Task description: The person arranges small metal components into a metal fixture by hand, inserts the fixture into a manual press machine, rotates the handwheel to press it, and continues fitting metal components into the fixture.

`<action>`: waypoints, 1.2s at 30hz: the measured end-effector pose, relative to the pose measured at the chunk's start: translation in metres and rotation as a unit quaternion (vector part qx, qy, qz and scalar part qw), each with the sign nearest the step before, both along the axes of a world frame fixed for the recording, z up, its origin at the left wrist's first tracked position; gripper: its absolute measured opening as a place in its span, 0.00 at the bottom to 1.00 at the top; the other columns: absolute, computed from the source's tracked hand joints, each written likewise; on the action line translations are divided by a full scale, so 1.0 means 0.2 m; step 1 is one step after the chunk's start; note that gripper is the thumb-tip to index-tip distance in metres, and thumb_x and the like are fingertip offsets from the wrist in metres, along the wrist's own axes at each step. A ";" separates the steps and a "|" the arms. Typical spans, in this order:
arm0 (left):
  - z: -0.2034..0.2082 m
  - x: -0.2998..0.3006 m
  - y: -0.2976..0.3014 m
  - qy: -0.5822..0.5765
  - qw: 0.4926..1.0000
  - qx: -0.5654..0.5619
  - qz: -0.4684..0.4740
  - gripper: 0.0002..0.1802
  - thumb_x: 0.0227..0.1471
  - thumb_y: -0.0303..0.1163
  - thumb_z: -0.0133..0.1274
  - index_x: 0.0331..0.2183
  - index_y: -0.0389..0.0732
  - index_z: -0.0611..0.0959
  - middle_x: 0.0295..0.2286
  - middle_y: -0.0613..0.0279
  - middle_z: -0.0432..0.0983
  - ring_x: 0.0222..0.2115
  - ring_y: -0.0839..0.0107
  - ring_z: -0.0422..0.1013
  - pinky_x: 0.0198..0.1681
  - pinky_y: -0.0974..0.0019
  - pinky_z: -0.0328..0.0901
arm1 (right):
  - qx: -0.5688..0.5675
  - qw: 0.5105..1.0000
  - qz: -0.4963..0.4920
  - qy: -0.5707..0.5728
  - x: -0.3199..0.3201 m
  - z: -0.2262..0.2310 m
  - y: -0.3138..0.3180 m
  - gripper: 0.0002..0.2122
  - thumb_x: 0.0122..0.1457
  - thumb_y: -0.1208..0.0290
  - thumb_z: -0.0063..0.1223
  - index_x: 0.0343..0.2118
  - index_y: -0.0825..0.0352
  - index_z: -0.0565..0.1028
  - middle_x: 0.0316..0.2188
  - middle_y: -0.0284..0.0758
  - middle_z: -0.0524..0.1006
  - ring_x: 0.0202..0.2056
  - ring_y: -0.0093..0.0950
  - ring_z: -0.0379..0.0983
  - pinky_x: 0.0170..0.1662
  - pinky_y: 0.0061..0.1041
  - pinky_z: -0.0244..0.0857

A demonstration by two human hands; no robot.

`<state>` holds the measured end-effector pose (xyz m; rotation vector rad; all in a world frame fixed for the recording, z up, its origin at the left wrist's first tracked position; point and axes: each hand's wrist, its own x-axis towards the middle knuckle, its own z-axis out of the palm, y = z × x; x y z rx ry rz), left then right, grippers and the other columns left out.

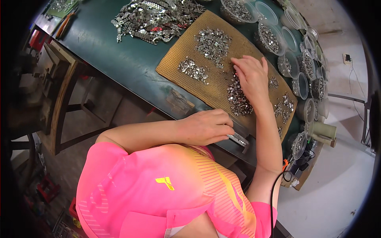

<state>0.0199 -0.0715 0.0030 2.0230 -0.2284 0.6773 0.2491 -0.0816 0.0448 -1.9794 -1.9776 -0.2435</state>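
My left hand [208,126] rests at the table's near edge, its fingers curled around the end of a narrow shiny metal strip [238,139]. The strip lies along the edge, partly hidden by the fingers. Over the brown textured mat [170,59] my right hand [253,77] is held with fingers apart and bent, nothing visible in them. Just below it is a pile of small dark shiny metal pieces [239,99], partly covered by the hand. Farther off lie a heap of small metal pins [213,44] and a smaller heap of silver pieces [193,70].
Metal link bands [156,20] are heaped at the back of the green table [103,39]. Clear plastic tubs [271,38] of metal parts line the right side. More small pieces [283,107] lie at the mat's right. Pliers [64,24] sit at the far left.
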 end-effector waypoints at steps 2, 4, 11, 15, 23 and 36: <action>0.01 0.00 0.01 -0.014 1.000 -0.003 -0.002 0.13 0.55 0.29 0.65 0.43 0.40 0.84 0.43 0.58 0.76 0.46 0.55 0.73 0.47 0.56 0.72 | 0.002 1.000 0.007 -0.031 0.00 -0.03 0.04 0.07 0.61 0.71 0.61 0.42 0.58 0.85 0.37 0.30 0.82 0.51 0.32 0.76 0.67 0.58 0.52; 0.04 -0.01 0.02 -0.022 1.000 0.002 0.005 0.13 0.54 0.29 0.65 0.43 0.41 0.84 0.42 0.58 0.76 0.46 0.55 0.74 0.47 0.56 0.72 | 0.005 0.998 0.016 -0.060 -0.01 -0.04 0.06 0.06 0.61 0.70 0.62 0.40 0.58 0.84 0.36 0.28 0.81 0.51 0.30 0.76 0.67 0.60 0.52; 0.13 -0.02 0.28 -0.019 0.990 0.100 0.099 0.13 0.51 0.28 0.66 0.40 0.41 0.85 0.39 0.59 0.77 0.46 0.55 0.74 0.49 0.54 0.71 | 0.045 0.998 0.022 -0.031 0.00 0.00 0.01 0.03 0.60 0.72 0.62 0.36 0.60 0.81 0.36 0.29 0.81 0.49 0.31 0.76 0.66 0.56 0.53; 0.16 0.04 0.47 0.016 0.960 0.213 0.183 0.12 0.51 0.29 0.65 0.40 0.42 0.86 0.36 0.60 0.77 0.43 0.56 0.73 0.48 0.56 0.70 | 0.074 0.996 -0.013 0.055 -0.01 0.10 -0.16 0.04 0.59 0.74 0.62 0.37 0.61 0.81 0.35 0.33 0.82 0.42 0.36 0.79 0.57 0.40 0.64; 0.10 0.28 0.61 0.087 0.930 0.315 0.166 0.07 0.53 0.32 0.63 0.36 0.44 0.87 0.33 0.62 0.76 0.41 0.57 0.72 0.45 0.58 0.70 | 0.021 0.964 -0.106 0.244 -0.09 0.14 -0.57 0.08 0.61 0.80 0.60 0.43 0.69 0.82 0.37 0.39 0.84 0.40 0.34 0.82 0.44 0.30 0.73; 0.13 0.30 0.64 0.152 0.930 0.298 0.156 0.07 0.53 0.33 0.59 0.32 0.40 0.83 0.34 0.53 0.75 0.41 0.50 0.72 0.46 0.50 0.69 | 0.010 0.944 -0.139 0.298 -0.31 0.10 -1.00 0.04 0.63 0.80 0.58 0.40 0.68 0.80 0.37 0.36 0.85 0.46 0.38 0.81 0.59 0.41 0.69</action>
